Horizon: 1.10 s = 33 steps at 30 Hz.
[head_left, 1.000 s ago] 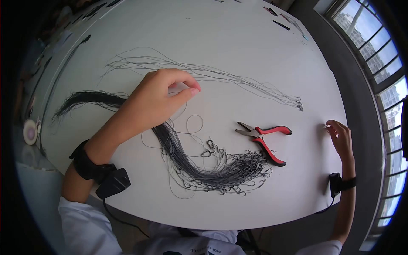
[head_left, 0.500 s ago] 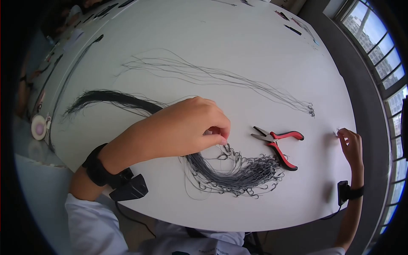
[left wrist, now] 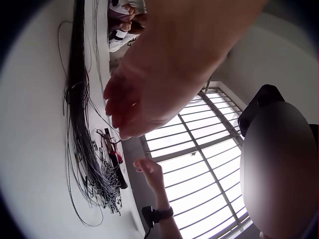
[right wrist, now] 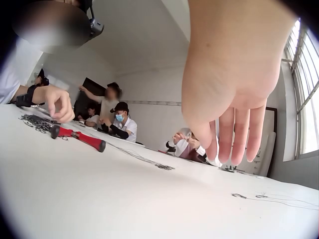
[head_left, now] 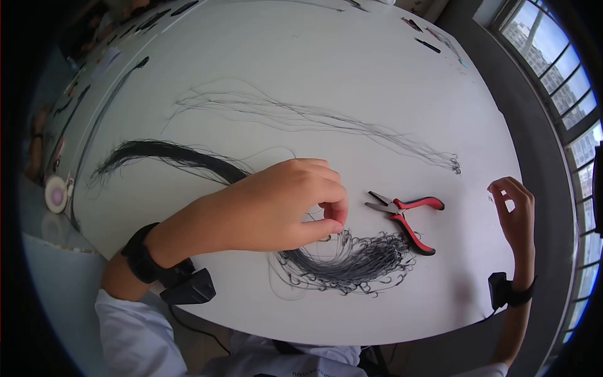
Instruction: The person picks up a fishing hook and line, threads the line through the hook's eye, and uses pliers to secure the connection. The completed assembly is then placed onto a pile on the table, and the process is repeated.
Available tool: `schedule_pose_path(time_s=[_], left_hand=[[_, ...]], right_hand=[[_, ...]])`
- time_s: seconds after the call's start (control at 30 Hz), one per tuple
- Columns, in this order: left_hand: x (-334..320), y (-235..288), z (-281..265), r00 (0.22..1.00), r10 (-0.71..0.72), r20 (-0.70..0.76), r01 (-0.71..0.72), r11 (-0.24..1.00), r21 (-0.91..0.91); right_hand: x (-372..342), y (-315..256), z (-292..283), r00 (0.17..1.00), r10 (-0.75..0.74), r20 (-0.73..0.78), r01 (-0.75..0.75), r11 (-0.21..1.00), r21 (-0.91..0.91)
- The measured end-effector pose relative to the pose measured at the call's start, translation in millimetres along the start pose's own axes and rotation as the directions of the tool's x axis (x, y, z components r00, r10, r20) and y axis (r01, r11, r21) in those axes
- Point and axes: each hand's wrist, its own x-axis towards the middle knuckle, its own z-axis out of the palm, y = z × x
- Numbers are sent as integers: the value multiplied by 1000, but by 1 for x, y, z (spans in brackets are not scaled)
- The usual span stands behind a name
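Note:
A thick bundle of dark fishing lines (head_left: pixel 188 156) curves across the white table and ends in a mass of fish hooks (head_left: pixel 370 254). Over its middle, my left hand (head_left: pixel 295 204) brings thumb and index finger together at a fish hook by the inner edge of the bundle, mostly hidden by the fingertips. My right hand (head_left: pixel 516 204) is raised near the table's right edge, thumb and index finger bowed with a gap between. Its other fingers hang fairly straight in the right wrist view, above two hooks with thin lines (right wrist: pixel 239 195) on the table.
Red-handled pliers (head_left: pixel 405 210) lie spread beside the hook mass. Behind them stretches a thinner bunch of hooked lines (head_left: pixel 314 116). A black pen-like tool (head_left: pixel 428 45) lies at the far right. Other people (right wrist: pixel 124 124) sit around the table; barred windows (head_left: pixel 559 81) line the right.
My left hand has moved right and down from over the line bundle to the loose hooks. My right hand stays near the right edge, its fingers lifted slightly off the small hooks there.

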Motion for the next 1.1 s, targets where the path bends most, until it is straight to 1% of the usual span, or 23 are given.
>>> schedule_pose_path(time_s=[0.03,0.07,0.13,0.17,0.2,0.23,0.27,0.33,0.4,0.43,0.5,0.53,0.6,0.63,0.7,0.73,0.8,0.87,0.93,0.97,1.0,1.03,1.1], left_hand=[[2,3,-1,998,31,-51,-35,997,-68],[3,7,-2,998,39,-49,-42,997,-60],[1,15,0,985,-160,-58,130,928,-350],[1,16,2,986,-157,-59,127,931,-342],[2,15,5,981,-180,-68,136,898,-418],[2,15,7,976,-206,-73,144,858,-492],[2,17,8,976,-208,-73,147,861,-488],[3,18,10,960,-264,-92,167,805,-569],[4,15,13,960,-256,-118,151,821,-550],[4,13,14,959,-245,-140,135,836,-532],[4,13,13,962,-234,-143,130,846,-517],[4,12,13,965,-221,-145,121,856,-502],[4,11,15,966,-208,-154,103,855,-508],[4,10,16,967,-192,-165,82,855,-512],[4,8,17,968,-191,-160,80,846,-527],[4,8,17,969,-188,-160,73,838,-541],[2,7,14,969,-213,-125,119,847,-518],[0,8,12,967,-237,-92,163,855,-493],[-1,10,11,962,-272,-16,251,910,-330],[-2,8,12,962,-271,-16,251,909,-333],[-2,4,13,983,-180,-46,166,962,-217],[-3,1,15,994,-84,-64,78,992,-95],[-5,-4,17,997,-49,-60,46,998,-51]], right_hand=[[4,-25,2,999,-37,-13,38,997,64],[6,-52,5,998,-62,6,60,984,170],[8,-94,15,975,-218,48,180,894,411],[9,-107,22,958,-274,87,199,850,487],[11,-120,27,946,-310,97,206,802,560],[12,-130,33,938,-337,82,231,783,577],[12,-137,38,939,-334,79,217,756,617],[12,-140,45,939,-334,75,205,724,658],[12,-141,50,935,-273,226,5,647,762],[12,-142,52,935,-274,227,4,644,765],[12,-143,56,933,-156,324,-191,547,815],[12,-143,57,932,-156,326,-195,543,817],[10,-143,56,886,-165,433,-273,570,775],[9,-143,58,885,-163,436,-277,568,775],[7,-142,61,860,-178,479,-338,504,795],[6,-142,60,859,-176,481,-341,504,794],[6,-143,56,833,-66,550,-444,514,734],[5,-142,56,837,-41,546,-452,512,731],[4,-140,57,840,-17,542,-459,510,727],[3,-138,60,877,-48,479,-381,539,751],[2,-138,61,907,-83,413,-299,564,769],[2,-138,62,907,-82,414,-300,565,769],[0,-139,62,954,-147,261,-108,645,757]])
